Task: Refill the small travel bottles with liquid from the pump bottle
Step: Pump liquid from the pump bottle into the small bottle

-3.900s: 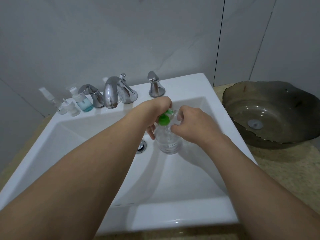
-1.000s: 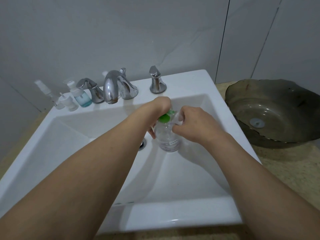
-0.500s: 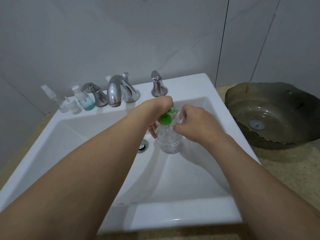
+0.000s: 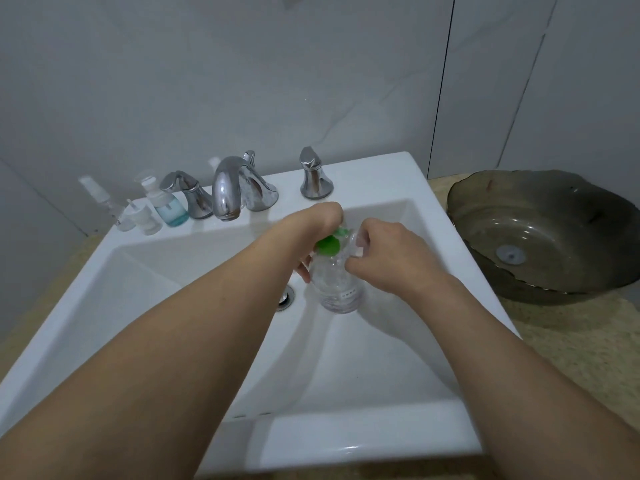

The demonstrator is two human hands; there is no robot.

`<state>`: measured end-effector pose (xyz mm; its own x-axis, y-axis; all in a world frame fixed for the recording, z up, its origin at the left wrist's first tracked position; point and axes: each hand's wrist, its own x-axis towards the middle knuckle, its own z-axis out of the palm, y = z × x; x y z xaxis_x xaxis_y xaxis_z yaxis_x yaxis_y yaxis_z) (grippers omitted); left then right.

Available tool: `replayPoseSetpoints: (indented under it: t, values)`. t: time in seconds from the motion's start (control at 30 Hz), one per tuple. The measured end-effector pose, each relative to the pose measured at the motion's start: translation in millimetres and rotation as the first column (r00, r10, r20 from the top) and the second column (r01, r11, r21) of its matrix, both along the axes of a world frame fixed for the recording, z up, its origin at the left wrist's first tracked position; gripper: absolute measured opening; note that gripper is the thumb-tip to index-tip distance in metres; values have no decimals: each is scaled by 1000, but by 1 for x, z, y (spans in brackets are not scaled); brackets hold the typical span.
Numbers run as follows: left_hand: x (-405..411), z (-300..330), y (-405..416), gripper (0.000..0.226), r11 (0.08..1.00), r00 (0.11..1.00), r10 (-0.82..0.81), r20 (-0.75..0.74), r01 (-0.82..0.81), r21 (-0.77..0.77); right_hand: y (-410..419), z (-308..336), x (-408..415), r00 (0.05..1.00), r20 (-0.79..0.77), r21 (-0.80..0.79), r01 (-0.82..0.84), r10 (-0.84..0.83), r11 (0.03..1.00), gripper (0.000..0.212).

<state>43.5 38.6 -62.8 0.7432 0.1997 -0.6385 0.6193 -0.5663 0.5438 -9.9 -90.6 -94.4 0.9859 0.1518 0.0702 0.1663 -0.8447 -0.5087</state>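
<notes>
A clear pump bottle (image 4: 337,289) with a green pump head (image 4: 329,244) stands in the white sink (image 4: 381,438), just right of the drain. My left hand (image 4: 320,223) comes over the pump head from the left, its fingers curled down around the bottle's far side. My right hand (image 4: 386,256) holds a small clear travel bottle (image 4: 356,241) right beside the pump's nozzle. How full either bottle is cannot be made out. More small travel bottles (image 4: 140,218) stand on the sink's back ledge at the left, one holding blue liquid (image 4: 169,207).
A chrome faucet (image 4: 230,190) with two handles (image 4: 313,176) sits on the back ledge. The drain (image 4: 285,297) lies left of the pump bottle. A dark glass vessel basin (image 4: 540,233) rests on the speckled counter (image 4: 568,337) at the right.
Both hands stay on the pump bottle and the small bottle in the same grips. Only the camera view has shifted slightly.
</notes>
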Motion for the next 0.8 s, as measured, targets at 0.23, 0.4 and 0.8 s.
replayPoseSetpoints:
  t: [0.23,0.4,0.8]
  values:
    - [-1,14,2,38,1000,1000,-7,-10,7,-29,0,0,1,997,75,22,3,-5,1000,29]
    - [1,9,0,38,1000,1000,-12,21,11,19,1,2,1,999,37,51,-5,3,999,29]
    - [-4,-3,-5,37,997,997,16,71,-21,72,0,-3,2,1000,-24,-1,-9,9,1000,28]
